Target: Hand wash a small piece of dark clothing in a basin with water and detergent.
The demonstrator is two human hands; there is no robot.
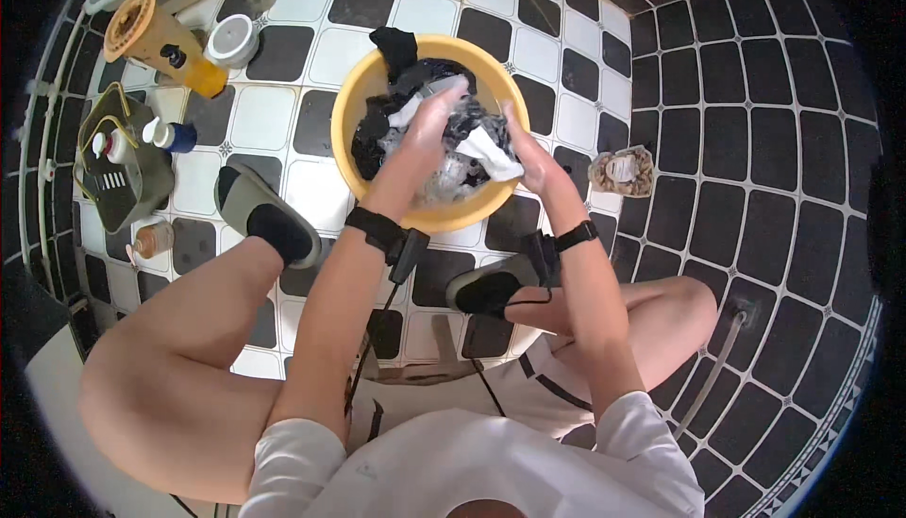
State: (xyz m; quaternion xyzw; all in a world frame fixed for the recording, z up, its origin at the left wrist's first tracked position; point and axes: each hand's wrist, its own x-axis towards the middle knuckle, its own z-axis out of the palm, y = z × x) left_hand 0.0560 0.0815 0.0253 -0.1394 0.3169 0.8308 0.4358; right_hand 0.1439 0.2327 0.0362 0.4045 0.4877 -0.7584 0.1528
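A round yellow basin [345, 154] stands on the floor in front of me, full of wet dark laundry [370, 145] and suds. Over its far left rim hangs a black piece of cloth [394, 49]. My left hand [437, 122], wet with foam, is in the laundry beside a pale grey cloth [406, 112]; its fingers are smeared. Opposite, at the basin's right side, my right hand [531, 153] is closed against a white cloth [491, 152], fingers partly hidden. Both wrists wear black straps with small devices.
On the left are a grey caddy [142, 178] with bottles, a dark blue bottle [176, 136], a small orange bottle [153, 239], a white tub [233, 41] and a tall orange container [156, 32]. A bag of brown pieces [623, 172] lies by the right tiled wall [746, 141].
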